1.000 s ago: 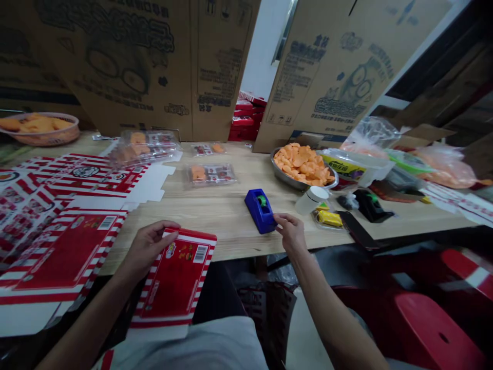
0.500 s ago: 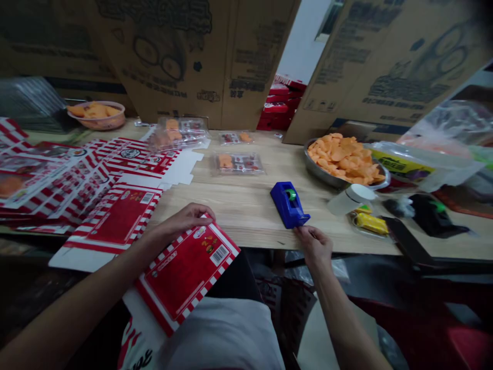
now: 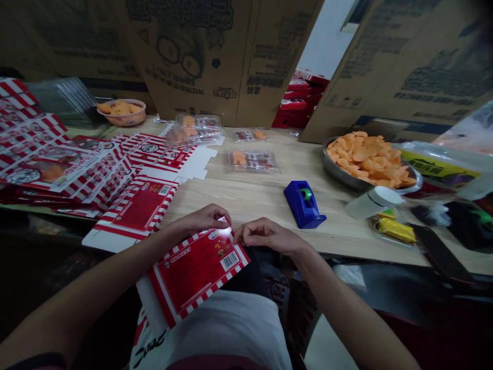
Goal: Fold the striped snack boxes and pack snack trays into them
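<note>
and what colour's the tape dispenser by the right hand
The tape dispenser is blue, in the head view.

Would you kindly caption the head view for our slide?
Left hand holds a striped red carton, right hand at its edge; blue tape dispenser on the table.

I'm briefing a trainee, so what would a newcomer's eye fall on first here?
Probably the red striped carton low and left of centre, held by the left hand at its far edge. Then the orange pieces heaped in a metal bowl at right, and the blue tape dispenser nearer, to its left.
</note>
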Available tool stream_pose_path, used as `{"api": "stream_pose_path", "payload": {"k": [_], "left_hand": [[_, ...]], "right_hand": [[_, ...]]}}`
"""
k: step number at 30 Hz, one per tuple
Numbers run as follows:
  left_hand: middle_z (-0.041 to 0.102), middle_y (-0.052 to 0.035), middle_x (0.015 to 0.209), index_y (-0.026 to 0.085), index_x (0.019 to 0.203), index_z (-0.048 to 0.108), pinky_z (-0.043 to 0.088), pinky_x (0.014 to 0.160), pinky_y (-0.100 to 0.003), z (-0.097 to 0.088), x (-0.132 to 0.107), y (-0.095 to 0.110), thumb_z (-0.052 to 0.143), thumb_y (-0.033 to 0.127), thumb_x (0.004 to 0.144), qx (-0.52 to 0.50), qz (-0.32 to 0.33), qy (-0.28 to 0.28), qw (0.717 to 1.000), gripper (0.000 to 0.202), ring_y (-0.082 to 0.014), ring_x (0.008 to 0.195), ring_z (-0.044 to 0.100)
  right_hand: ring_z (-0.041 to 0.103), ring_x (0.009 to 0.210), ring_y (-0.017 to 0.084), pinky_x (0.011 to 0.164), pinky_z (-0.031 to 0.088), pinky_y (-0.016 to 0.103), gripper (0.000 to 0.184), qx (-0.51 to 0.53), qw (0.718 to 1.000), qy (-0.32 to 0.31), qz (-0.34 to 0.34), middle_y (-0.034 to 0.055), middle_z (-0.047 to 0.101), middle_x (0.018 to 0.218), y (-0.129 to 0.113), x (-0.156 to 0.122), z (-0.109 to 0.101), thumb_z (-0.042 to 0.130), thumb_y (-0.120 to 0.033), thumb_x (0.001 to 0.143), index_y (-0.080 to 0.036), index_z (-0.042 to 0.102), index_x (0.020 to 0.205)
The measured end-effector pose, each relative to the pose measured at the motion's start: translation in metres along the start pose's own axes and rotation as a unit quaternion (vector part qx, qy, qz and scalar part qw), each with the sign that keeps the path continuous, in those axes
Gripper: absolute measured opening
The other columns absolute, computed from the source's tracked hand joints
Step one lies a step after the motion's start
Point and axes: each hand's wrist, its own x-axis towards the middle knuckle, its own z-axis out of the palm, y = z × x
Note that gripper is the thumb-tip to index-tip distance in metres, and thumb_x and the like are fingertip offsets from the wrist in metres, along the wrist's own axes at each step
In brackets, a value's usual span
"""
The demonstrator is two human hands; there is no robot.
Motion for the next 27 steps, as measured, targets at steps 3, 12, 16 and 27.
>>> {"api": "stream_pose_path", "payload": {"k": [3, 12, 16, 27], "left_hand": [[0.062, 0.0018, 0.059, 0.011, 0.075, 0.068, 0.036, 0.052, -0.019, 0.0, -0.003, -0.002, 0.072, 0.029, 0.065, -0.009, -0.005, 0.004, 1.0, 0.021, -0.0082, 0.052, 0.05], [0.062, 0.0021, 0.06, 0.011, 0.077, 0.068, 0.036, 0.054, -0.019, 0.007, 0.002, -0.001, 0.073, 0.03, 0.065, -0.038, -0.009, 0.002, 0.999, 0.024, -0.0079, 0.052, 0.049], [0.062, 0.0017, 0.061, 0.01, 0.077, 0.068, 0.038, 0.054, -0.019, 0.01, 0.005, -0.002, 0.075, 0.031, 0.064, -0.055, -0.006, 0.003, 0.998, 0.026, -0.0081, 0.053, 0.05], [0.067, -0.0008, 0.064, 0.013, 0.084, 0.065, 0.044, 0.051, -0.019, -0.01, -0.024, -0.001, 0.077, 0.031, 0.066, -0.149, -0.03, 0.002, 0.988, 0.028, -0.0104, 0.051, 0.059]], "right_hand": [[0.057, 0.098, 0.017, 0.088, 0.044, 0.035, 0.033, -0.044, 0.999, 0.011, -0.031, 0.0046, 0.063, 0.103, 0.002, -0.001, -0.003, 0.062, -0.046, 0.08, -0.017, 0.062, 0.066], [0.052, 0.103, 0.017, 0.094, 0.04, 0.035, 0.031, -0.13, 0.99, 0.026, -0.05, 0.0039, 0.052, 0.106, 0.004, -0.002, -0.004, 0.059, -0.047, 0.083, -0.02, 0.063, 0.068], [0.051, 0.094, 0.016, 0.087, 0.041, 0.033, 0.035, -0.121, 0.992, 0.009, -0.044, 0.0032, 0.052, 0.097, 0.0, -0.003, -0.002, 0.058, -0.049, 0.083, -0.018, 0.062, 0.067], [0.048, 0.09, 0.016, 0.084, 0.035, 0.031, 0.033, 0.038, 0.991, 0.127, 0.001, 0.0047, 0.051, 0.096, 0.032, -0.018, -0.023, 0.066, -0.046, 0.079, -0.016, 0.059, 0.066]]}}
